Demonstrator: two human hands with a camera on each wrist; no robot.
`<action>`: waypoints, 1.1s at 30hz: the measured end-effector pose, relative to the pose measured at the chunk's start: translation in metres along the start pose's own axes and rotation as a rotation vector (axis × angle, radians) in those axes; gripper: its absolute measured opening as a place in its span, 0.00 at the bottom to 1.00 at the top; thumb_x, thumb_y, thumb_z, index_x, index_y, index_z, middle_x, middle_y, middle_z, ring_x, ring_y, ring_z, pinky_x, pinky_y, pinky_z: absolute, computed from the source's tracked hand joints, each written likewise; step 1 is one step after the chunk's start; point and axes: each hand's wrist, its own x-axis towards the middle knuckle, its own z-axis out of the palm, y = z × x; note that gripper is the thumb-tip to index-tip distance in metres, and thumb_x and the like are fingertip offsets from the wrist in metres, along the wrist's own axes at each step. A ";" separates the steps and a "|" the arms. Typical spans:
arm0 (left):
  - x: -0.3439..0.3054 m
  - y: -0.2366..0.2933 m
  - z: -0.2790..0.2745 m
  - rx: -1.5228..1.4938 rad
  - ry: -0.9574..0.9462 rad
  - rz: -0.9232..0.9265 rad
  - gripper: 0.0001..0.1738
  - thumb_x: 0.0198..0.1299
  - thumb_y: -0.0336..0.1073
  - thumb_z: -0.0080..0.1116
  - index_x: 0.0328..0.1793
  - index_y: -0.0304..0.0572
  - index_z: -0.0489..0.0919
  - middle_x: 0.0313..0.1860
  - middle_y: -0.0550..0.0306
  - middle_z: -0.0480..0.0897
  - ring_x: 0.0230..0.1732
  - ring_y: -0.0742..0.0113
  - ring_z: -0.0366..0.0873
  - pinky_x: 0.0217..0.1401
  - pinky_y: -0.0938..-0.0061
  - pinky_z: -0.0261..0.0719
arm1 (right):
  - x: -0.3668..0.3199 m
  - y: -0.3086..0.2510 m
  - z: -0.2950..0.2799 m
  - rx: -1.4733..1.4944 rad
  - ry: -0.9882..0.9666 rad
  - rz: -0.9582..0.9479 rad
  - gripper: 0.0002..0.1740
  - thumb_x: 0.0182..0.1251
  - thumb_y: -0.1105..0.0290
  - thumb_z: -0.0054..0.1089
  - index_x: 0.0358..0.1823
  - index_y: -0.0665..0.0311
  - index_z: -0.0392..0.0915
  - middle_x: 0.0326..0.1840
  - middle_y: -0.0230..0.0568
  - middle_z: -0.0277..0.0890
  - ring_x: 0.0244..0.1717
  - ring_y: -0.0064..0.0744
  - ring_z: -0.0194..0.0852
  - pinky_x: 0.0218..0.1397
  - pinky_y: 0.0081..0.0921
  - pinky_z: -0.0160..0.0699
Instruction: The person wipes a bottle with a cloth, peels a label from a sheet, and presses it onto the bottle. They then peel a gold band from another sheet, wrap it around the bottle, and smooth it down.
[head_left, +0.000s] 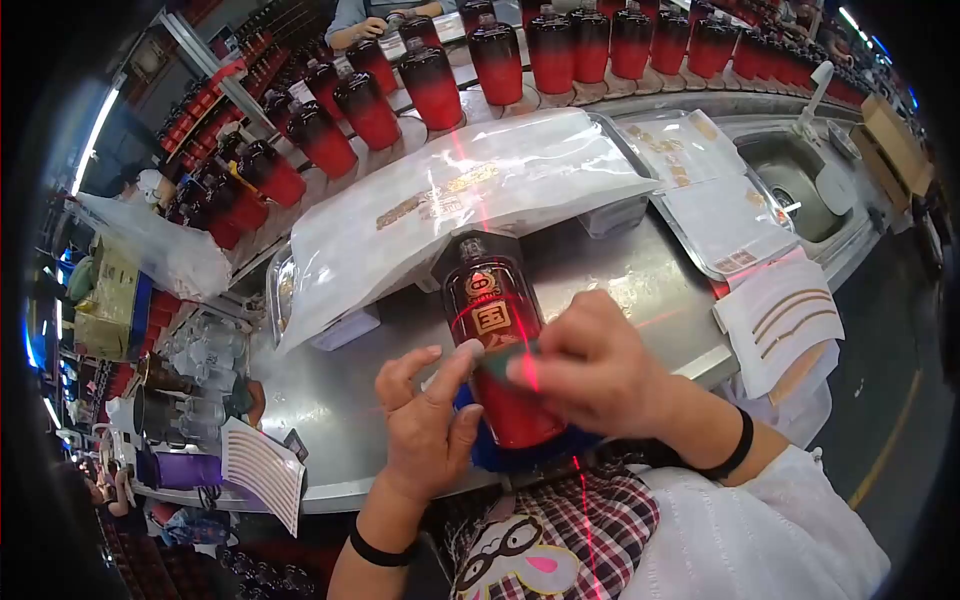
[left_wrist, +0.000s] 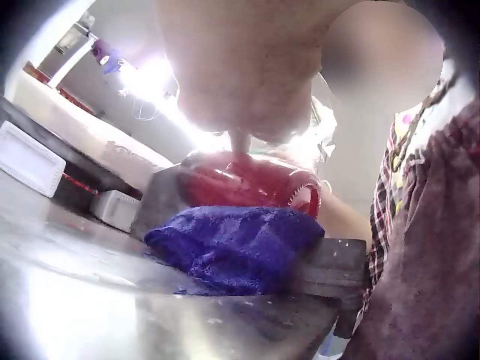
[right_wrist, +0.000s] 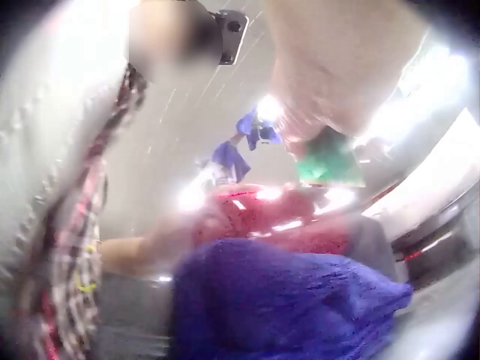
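A glossy bottle (head_left: pixel 515 418), black at the neck and red below, lies with gold emblem and characters facing up. Under it is a blue cloth (left_wrist: pixel 236 247), also large in the right wrist view (right_wrist: pixel 285 300). My right hand (head_left: pixel 605 375) pinches a green flat piece (right_wrist: pixel 330 161) against the bottle's front, just below the gold characters. My left hand (head_left: pixel 425 430) is at the bottle's left side, its fingers loosely bent and the index fingertip touching near the lettering. Blur hides the exact contact of the right fingertips.
Beyond the bottle, a white sheet (head_left: pixel 540 160) with gold pieces covers a raised tray. Many red-black bottles (head_left: pixel 430 85) stand behind it. On the right are another tray (head_left: pixel 720 225), a sink (head_left: pixel 790 180) and a sheet of gold strips (head_left: pixel 780 312). A strip sheet (head_left: pixel 262 470) hangs at front left.
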 end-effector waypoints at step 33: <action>0.078 -0.054 0.007 0.066 -0.054 0.116 0.26 0.72 0.47 0.52 0.70 0.44 0.75 0.52 0.55 0.86 0.66 0.51 0.67 0.71 0.59 0.55 | 0.017 0.032 0.002 -0.196 0.099 0.034 0.13 0.51 0.73 0.67 0.39 0.60 0.78 0.31 0.39 0.68 0.33 0.42 0.71 0.38 0.36 0.73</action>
